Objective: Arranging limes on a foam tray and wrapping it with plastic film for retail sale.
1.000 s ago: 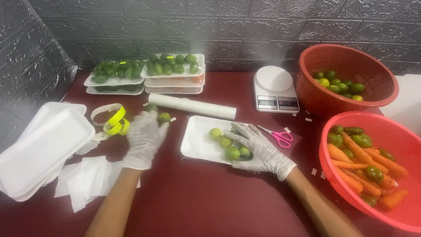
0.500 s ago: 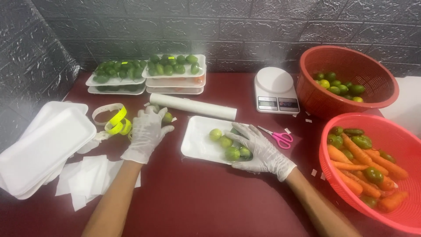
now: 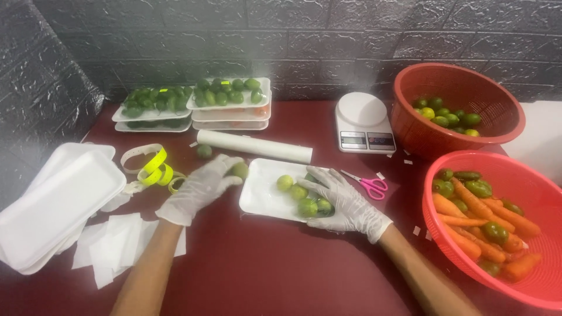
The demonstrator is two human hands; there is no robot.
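Two gloved hands work at a white foam tray (image 3: 263, 193) on a dark red table (image 3: 281, 275). Left of the tray, the left hand (image 3: 199, 190) is closed around a green lime (image 3: 239, 170) at the tray's edge; on the tray, the right hand (image 3: 345, 202) lies flat, fingers spread over the limes (image 3: 298, 192) already there. Setting the fruit snug beside them, steadied by that palm, should stop rolling. Right of the tray lie pink scissors (image 3: 369, 186).
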